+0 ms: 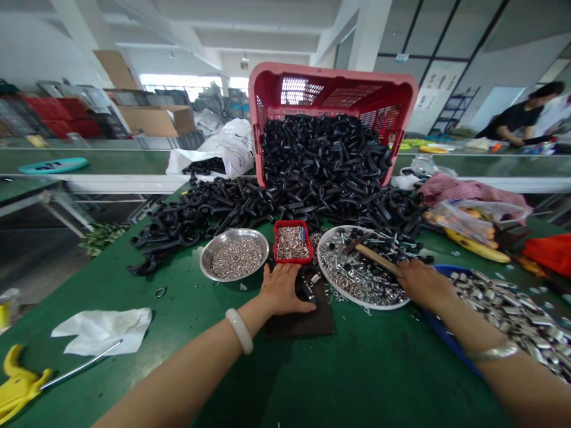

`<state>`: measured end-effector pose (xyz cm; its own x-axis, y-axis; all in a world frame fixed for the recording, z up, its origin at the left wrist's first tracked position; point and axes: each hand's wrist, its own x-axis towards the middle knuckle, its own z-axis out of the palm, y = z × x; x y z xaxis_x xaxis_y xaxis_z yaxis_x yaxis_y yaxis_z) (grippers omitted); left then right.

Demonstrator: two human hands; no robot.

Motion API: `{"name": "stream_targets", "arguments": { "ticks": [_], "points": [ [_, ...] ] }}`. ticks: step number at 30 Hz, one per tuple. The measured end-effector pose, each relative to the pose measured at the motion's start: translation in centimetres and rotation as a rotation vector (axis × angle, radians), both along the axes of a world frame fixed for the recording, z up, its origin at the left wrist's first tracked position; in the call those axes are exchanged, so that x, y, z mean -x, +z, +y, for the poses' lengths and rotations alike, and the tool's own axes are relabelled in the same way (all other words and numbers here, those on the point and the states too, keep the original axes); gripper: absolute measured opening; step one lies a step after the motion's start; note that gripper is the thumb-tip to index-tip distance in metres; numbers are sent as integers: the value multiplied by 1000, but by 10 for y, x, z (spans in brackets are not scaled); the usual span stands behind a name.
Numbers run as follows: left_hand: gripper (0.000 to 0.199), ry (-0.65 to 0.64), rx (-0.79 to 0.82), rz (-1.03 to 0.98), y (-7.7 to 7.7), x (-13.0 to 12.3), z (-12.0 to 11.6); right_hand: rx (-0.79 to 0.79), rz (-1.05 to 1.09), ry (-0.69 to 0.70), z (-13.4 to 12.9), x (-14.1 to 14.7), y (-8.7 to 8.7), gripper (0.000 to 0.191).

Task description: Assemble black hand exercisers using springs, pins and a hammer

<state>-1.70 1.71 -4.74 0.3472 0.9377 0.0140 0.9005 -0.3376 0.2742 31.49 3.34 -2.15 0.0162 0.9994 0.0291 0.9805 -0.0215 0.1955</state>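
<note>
My left hand (pixel 280 291), a white bangle on its wrist, rests over a dark flat plate (pixel 301 324). Its thumb and fingers close round a black curved part (pixel 306 284) with a metal piece at its upper end. The fingers partly hide this part. My right hand (pixel 423 280) grips the wooden handle of a hammer (pixel 377 258), whose head lies over the white round tray (pixel 328 279) of bolts and small metal pieces. Just beyond my left hand stands a small red box (pixel 292 260) of metal pins. To its left is a steel bowl (pixel 203 268) of tiny metal pieces.
A tipped pink-red crate (pixel 334 72) spills black parts (pixel 285 202) across the back of the table. At right, a blue tray (pixel 439 333) holds metal pieces near bananas (pixel 477 245). A yellow air gun (pixel 20 383) and white cloth (pixel 104 330) lie left. Another person (pixel 520 116) works far right.
</note>
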Motion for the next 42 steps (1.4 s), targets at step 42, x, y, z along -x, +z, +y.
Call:
{"name": "stream_targets", "arguments": {
  "ticks": [42],
  "points": [
    [66, -140, -160, 80, -11, 11, -26, -313, 136, 351, -24, 44, -9, 32]
  ]
}}
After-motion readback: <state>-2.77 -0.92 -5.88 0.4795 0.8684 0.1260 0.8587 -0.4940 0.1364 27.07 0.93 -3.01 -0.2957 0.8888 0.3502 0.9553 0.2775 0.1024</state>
